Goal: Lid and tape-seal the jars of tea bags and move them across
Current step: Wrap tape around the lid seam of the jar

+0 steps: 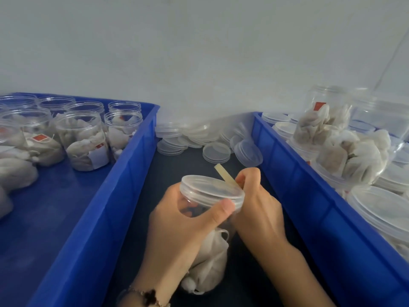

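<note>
A clear plastic jar (210, 258) full of white tea bags is upright between the two bins, with a clear lid (210, 191) on top. My left hand (177, 222) grips the jar just below the lid, thumb on the lid's rim. My right hand (256, 202) pinches a narrow pale strip of tape (224, 175) at the right edge of the lid; the strip's free end points up and away. Several open jars of tea bags (86, 140) stand in the left blue bin (106, 196). Lidded jars (345, 151) lie piled in the right blue bin (309, 196).
Loose clear lids (217, 152) lie heaped on the dark table surface (174, 165) at the back, between the bins. A pale wall rises behind. A beaded bracelet (148, 295) is on my left wrist.
</note>
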